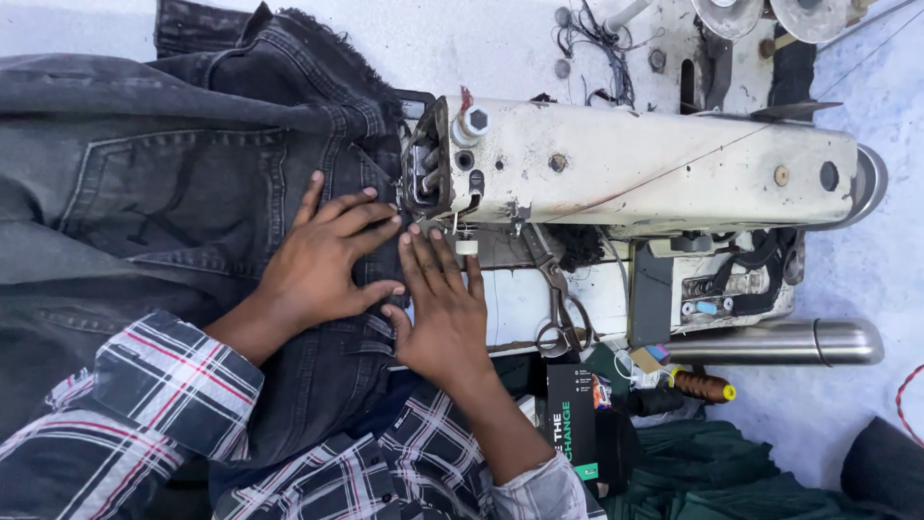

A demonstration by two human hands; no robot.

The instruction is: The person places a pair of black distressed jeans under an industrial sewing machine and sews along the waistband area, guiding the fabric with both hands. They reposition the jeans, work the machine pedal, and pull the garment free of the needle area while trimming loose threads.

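**Both hands flat on dark denim at the sewing machine**

Across the left half of the white table [462, 39] lies a large dark grey denim garment [144, 183] with stitched pockets and a frayed hem, its folded edge running up to the needle end of the machine. To its right stands a worn, cream-white industrial sewing machine [654, 169], lying crosswise with its handwheel at the far right. In front of it rest a long silver steel flask [780, 342] and, nearer the middle, metal scissors [558, 308]. The left hand [322, 260] lies spread, palm down, pressing the denim just beside the presser foot. The right hand [443, 313] is also open and flat, fingers stretched toward the needle, on the garment's edge. Both sleeves are plaid. Neither hand pinches anything.
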